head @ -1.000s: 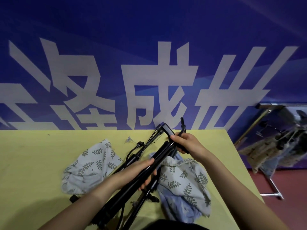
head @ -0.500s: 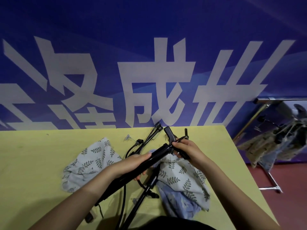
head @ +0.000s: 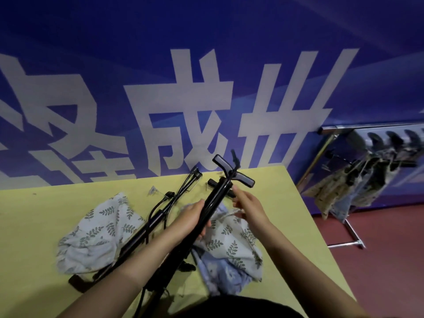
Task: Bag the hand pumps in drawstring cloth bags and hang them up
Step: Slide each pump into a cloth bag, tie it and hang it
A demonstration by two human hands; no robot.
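My left hand (head: 195, 220) grips the barrel of a black hand pump (head: 213, 203) and holds it slanted above the yellow table (head: 34, 226), its T-handle (head: 234, 172) pointing up toward the wall. The fingertips of my right hand (head: 249, 204) pinch a black part on the barrel just below the handle. A second black pump (head: 142, 232) with its hose lies on the table to the left. One leaf-print cloth bag (head: 98, 228) lies crumpled under that pump. Another leaf-print bag (head: 229, 242) lies beneath my hands, over a pale blue bag (head: 224, 275).
A blue wall with big white characters runs just behind the table. To the right, on the red floor, a metal clothes rack (head: 367, 127) carries black hangers and several cloth bags (head: 339, 191). The table's right edge falls off toward that rack.
The held pump has swung up and to the right, its handle now higher above the table. My right hand has slid off the handle end to just below it.
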